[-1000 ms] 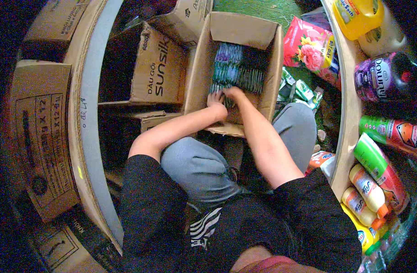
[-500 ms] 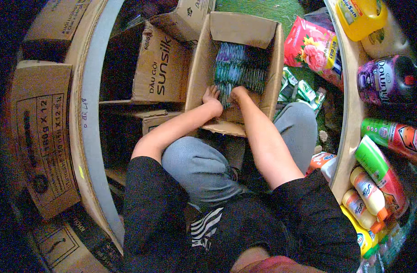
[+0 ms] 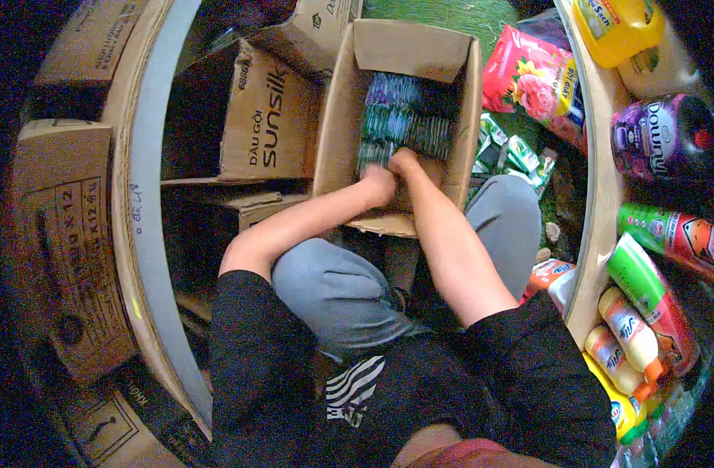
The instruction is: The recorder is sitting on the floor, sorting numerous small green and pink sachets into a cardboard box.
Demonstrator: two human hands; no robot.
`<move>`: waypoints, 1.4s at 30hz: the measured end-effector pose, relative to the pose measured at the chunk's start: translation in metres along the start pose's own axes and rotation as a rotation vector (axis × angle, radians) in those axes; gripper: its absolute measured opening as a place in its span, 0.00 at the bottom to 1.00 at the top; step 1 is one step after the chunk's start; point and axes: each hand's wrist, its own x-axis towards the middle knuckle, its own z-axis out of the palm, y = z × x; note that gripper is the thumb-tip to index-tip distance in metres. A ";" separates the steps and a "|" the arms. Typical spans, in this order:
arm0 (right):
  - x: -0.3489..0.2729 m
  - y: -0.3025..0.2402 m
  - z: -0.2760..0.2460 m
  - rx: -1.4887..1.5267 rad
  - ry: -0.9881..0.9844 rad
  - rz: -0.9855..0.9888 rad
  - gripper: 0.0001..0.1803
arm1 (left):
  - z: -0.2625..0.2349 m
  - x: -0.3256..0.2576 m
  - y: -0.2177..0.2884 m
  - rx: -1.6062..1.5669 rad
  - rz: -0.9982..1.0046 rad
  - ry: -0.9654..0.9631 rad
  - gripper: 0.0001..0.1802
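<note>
An uncovered cardboard box (image 3: 457,175) stands in front of my knees, its inside facing me. Rows of small shiny sachets (image 3: 390,125), purple, blue and green, are packed on edge in its far and middle part. My left hand (image 3: 379,183) is at the near end of the left row, smeared by motion, so its fingers do not show clearly. Right beside it, my right hand (image 3: 404,161) reaches down with fingers curled together against the near sachets. Whatever those fingers hold is hidden.
Another cardboard carton (image 3: 267,117) adjoins the box on the left. Green sachets (image 3: 521,152) and a pink detergent bag (image 3: 532,74) lie to the right. A curved shelf edge (image 3: 599,195) carries bottles, including a purple one (image 3: 657,136). More cartons (image 3: 76,242) fill the far left.
My left hand has drawn back toward me and to the right, its spread fingers leaving the box's left side and coming next to my right hand. The right hand has barely moved.
</note>
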 end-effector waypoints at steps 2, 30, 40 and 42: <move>-0.019 -0.013 -0.009 -0.053 0.049 -0.036 0.32 | 0.017 0.003 -0.007 -0.170 0.142 -0.032 0.15; -0.037 -0.053 -0.033 0.122 0.119 -0.081 0.17 | 0.168 0.142 -0.039 -0.392 0.177 -0.260 0.21; -0.129 -0.054 -0.115 -0.274 -0.126 0.207 0.15 | 0.008 0.077 -0.020 -0.401 0.379 -0.347 0.20; -0.150 -0.047 -0.146 -0.484 0.109 -0.225 0.17 | -0.007 0.064 -0.026 -0.361 0.370 -0.272 0.20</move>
